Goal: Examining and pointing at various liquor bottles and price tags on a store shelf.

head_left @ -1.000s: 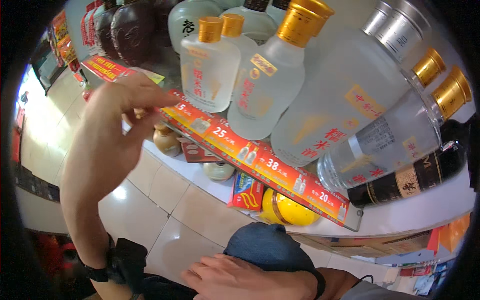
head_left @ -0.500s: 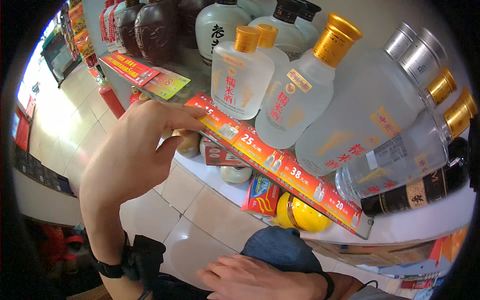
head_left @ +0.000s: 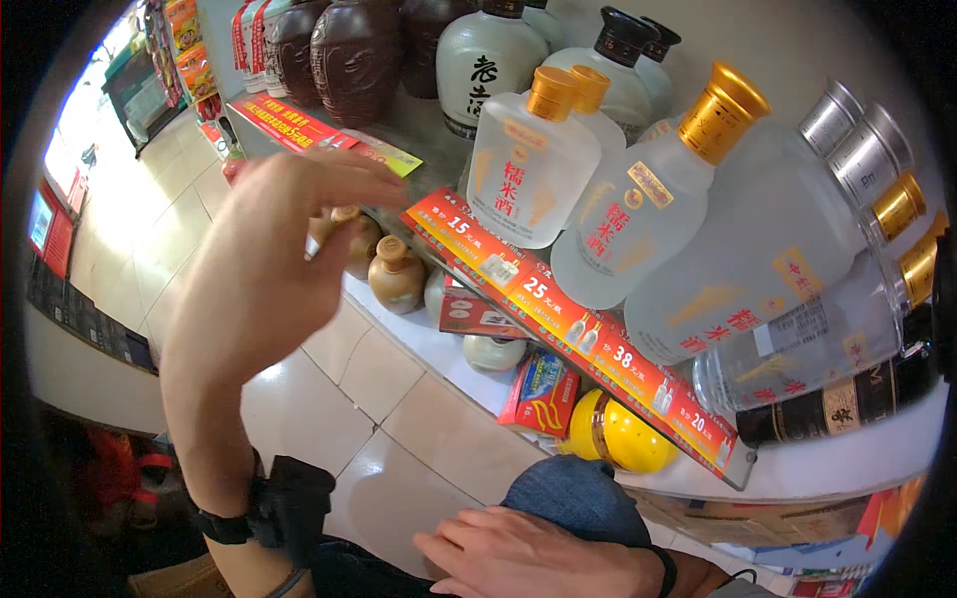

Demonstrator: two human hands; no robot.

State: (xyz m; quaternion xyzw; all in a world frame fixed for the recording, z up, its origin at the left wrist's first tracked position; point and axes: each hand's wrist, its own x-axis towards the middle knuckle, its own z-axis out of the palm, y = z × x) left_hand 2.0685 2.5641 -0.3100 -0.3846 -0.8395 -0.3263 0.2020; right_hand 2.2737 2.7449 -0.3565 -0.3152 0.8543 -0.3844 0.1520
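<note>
Fingers and thumb of the left hand (head_left: 254, 279) stand apart at the front edge of a shelf (head_left: 432, 145); that grip is loose, with nothing seen in it. The fingertips are just beside the left end of a long red price strip (head_left: 568, 321) and near a yellow-green tag (head_left: 394, 156); whether they touch the edge cannot be told. The strip runs along the shelf front, slanting down to the right. Above it stand a small frosted bottle (head_left: 523, 199) with a gold cap, nearest the hand, then a taller frosted bottle (head_left: 628, 239), also gold-capped, and a large frosted bottle (head_left: 738, 249) farther right. Dark brown jars (head_left: 354, 65) and a pale jar (head_left: 483, 65) stand behind. Below, a small brown bottle (head_left: 396, 277), a red box (head_left: 543, 394) and a round yellow container (head_left: 628, 436) sit on a white lower shelf (head_left: 469, 397). The right hand (head_left: 543, 556) lies on a blue denim knee (head_left: 583, 498), its fingers loosely together, and what may be under that grip cannot be seen.
</note>
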